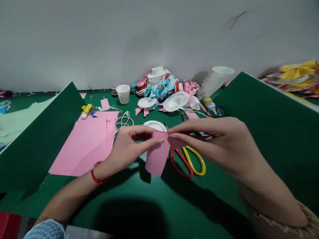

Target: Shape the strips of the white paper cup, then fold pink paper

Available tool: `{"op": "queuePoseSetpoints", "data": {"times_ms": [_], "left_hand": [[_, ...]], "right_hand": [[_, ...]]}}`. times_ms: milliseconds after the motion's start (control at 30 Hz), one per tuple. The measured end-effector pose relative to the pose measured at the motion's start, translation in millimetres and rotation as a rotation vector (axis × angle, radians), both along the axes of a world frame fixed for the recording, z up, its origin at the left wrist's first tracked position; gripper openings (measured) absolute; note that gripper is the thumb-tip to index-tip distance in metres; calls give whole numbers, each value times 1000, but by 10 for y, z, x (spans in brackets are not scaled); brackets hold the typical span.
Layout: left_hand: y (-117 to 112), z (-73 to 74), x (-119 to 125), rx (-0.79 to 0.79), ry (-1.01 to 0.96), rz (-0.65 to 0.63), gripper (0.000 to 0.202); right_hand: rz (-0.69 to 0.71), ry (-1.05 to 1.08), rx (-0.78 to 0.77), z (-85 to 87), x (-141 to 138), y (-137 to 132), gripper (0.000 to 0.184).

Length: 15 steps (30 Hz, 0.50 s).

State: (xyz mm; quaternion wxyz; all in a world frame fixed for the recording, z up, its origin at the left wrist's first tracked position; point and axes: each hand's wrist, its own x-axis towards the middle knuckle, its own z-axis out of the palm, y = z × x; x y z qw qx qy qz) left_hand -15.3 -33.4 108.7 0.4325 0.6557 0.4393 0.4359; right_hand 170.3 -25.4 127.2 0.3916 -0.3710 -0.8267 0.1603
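My left hand (pixel 132 142), a red bead bracelet on its wrist, pinches a small pink paper strip (pixel 157 157) near its upper edge between thumb and fingers. The strip hangs down with a slight curl, held above the table. From the other side, my right hand (pixel 211 139) grips the same paper at its upper right corner, where a pink flap (pixel 176 143) sticks out. Behind the paper lie scissors (pixel 193 162) with one red and one yellow handle; the hands partly hide their blades. A white slotted paper piece (pixel 155 125) shows just past my left fingers.
Pink sheets (pixel 87 146) and a glue stick (pixel 86 111) lie at left. A paper cup (pixel 123 94), decorated cup pieces (pixel 159 84) and stacked cups (pixel 215 81) stand along the wall. Green boards (pixel 45 136) flank the work area. Clear tape (pixel 215 111) sits at right.
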Motion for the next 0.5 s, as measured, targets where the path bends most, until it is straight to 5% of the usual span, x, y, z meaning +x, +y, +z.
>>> {"op": "queuePoseSetpoints", "data": {"times_ms": [333,500], "left_hand": [[-41,2,21,35,-68,71,13],[-34,19,27,-56,-49,-92,19]], "right_hand": [[-62,-15,43,22,-46,-67,6],[-100,63,60,36,-51,-74,6]]}}
